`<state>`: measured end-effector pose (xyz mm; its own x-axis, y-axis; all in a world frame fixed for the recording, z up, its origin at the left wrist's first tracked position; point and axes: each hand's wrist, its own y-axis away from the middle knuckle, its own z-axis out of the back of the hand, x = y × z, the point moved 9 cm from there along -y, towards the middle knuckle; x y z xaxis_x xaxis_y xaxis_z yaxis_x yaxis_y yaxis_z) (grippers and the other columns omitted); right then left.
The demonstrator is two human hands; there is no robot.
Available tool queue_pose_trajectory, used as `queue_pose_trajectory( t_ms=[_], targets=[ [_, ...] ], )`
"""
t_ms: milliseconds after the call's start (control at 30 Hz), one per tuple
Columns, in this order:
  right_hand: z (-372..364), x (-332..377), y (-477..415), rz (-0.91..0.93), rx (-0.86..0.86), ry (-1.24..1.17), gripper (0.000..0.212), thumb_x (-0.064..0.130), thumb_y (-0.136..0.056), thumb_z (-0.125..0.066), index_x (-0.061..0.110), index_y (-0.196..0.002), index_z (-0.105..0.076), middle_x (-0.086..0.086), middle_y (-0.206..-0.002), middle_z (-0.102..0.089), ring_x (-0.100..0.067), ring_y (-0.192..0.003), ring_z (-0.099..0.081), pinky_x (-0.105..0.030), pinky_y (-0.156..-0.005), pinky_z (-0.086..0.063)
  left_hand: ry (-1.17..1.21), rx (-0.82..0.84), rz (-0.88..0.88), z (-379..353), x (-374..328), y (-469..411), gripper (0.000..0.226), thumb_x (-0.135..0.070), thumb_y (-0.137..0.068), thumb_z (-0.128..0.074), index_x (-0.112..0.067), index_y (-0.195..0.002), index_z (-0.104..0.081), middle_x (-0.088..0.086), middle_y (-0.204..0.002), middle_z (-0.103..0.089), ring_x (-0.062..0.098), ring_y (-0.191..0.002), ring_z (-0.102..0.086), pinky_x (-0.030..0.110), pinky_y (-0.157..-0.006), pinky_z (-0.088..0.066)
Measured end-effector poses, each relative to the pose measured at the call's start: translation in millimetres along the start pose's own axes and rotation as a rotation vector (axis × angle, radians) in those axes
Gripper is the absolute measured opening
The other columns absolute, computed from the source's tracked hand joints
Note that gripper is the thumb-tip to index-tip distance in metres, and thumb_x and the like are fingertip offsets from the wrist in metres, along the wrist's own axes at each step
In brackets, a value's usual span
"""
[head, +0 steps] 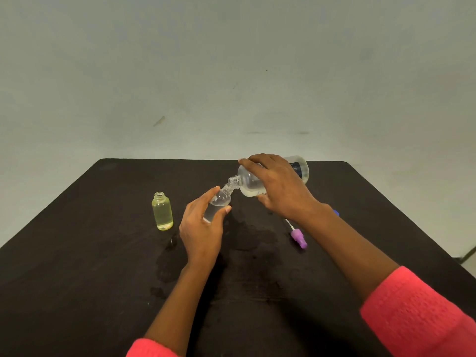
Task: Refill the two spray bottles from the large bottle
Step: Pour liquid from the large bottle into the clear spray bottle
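Two bottle mouths meeting above the middle of the dark table [77,253]: large clear bottle [251,185] tipped almost flat, neck pointing left and slightly down, threaded opening touching the threaded opening of the small clear spray bottle [219,202], itself tilted with neck up and to the right. Little liquid visible in the large bottle, pooled along its lower side; clear liquid in the lower part of the small one.

Right hand [278,186] clasped over the large bottle from above, fingers curled across its top toward the far side, thumb underneath, wrist bent and forearm running back to the lower right into a pink sleeve [417,313]. Left hand [203,228] wrapped around the small bottle's body, index finger along the far side near the shoulder, thumb pressed on the near side, palm facing right, forearm rising from the bottom edge, pink cuff just showing.

Well to the left, second small spray bottle [162,211] standing upright and uncapped, yellowish, mostly full. Near the right forearm, purple spray head [298,237] with its white tube lying flat on the table. Something blue [335,213] peeking from behind the right wrist, too hidden to identify. Wet patches [257,240] darkening the tabletop beneath and before the hands. Plain pale wall [231,73] behind.
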<state>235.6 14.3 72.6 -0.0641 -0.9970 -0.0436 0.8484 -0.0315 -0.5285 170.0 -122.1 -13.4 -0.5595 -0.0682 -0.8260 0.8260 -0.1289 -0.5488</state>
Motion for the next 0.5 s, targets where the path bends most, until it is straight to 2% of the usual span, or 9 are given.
queue_pose_trajectory(
  t_ms=[500],
  targets=[
    [1.4, 1.4, -0.5, -0.003, 0.003, 0.002, 0.075, -0.001, -0.06, -0.078, 0.011, -0.13, -0.051, -0.011, -0.124, -0.057, -0.033, -0.111, -0.053, -0.042, -0.096, -0.04, 0.013, -0.008, 0.008, 0.1, 1.2, -0.9, 0.048, -0.012, -0.071, -0.079, -0.03, -0.112, -0.065, -0.021, -0.099, -0.06, -0.016, -0.097, -0.05, 0.001, -0.081, -0.037]
  ],
)
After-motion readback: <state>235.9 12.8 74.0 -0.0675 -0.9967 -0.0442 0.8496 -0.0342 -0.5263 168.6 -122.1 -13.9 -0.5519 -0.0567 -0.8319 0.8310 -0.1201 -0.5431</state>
